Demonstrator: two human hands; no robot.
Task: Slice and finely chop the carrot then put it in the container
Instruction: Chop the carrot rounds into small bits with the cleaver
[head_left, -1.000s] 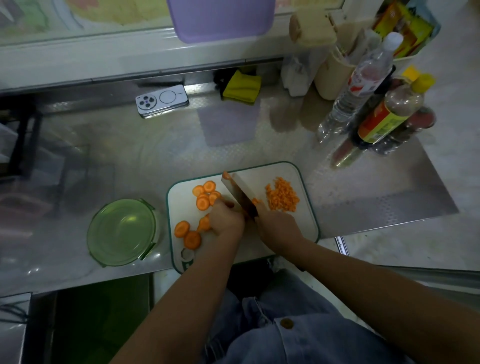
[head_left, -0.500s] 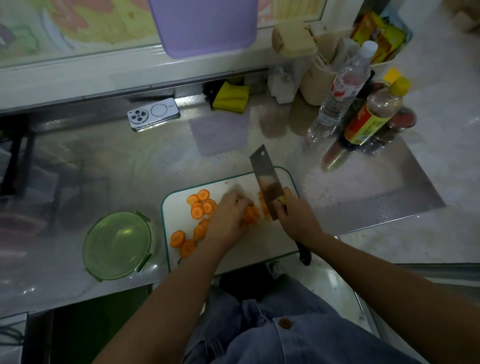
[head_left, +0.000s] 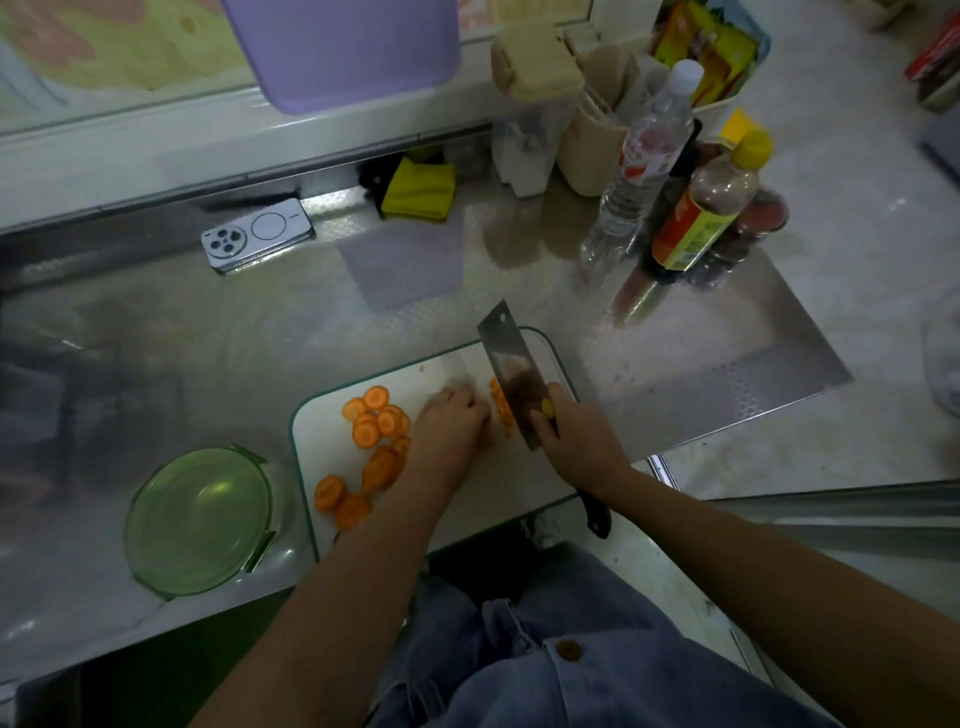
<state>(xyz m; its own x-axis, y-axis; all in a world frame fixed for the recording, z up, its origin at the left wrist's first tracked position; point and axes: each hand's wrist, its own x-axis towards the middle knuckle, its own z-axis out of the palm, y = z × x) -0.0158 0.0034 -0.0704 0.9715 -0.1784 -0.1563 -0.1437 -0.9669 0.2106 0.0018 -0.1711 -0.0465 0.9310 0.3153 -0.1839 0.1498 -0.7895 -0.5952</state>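
Steel counter (head_left: 260, 338) runs under everything we work on. On it lies the white cutting board (head_left: 332, 431), close to our body so both hands reach it easily. The green container (head_left: 200, 519) sits with its lid on, well to the left of our left fingers, clear of the blade until the chopping is done.

Our right hand (head_left: 576, 441) wraps round the cleaver (head_left: 511, 364) high up by the blade's heel, probably for control. The blade is tilted and stands just right of the left fingertips.

Our left hand (head_left: 452, 426) lies knuckles up, fingers pressed together and curled down onto the board. Whether they pinch a slice or only press on it we cannot tell, since the hand hides it.

Uncut carrot slices (head_left: 374, 421) lie just left of those fingers, waiting their turn. The chopped carrot (head_left: 501, 410) sits between fingertips and blade.
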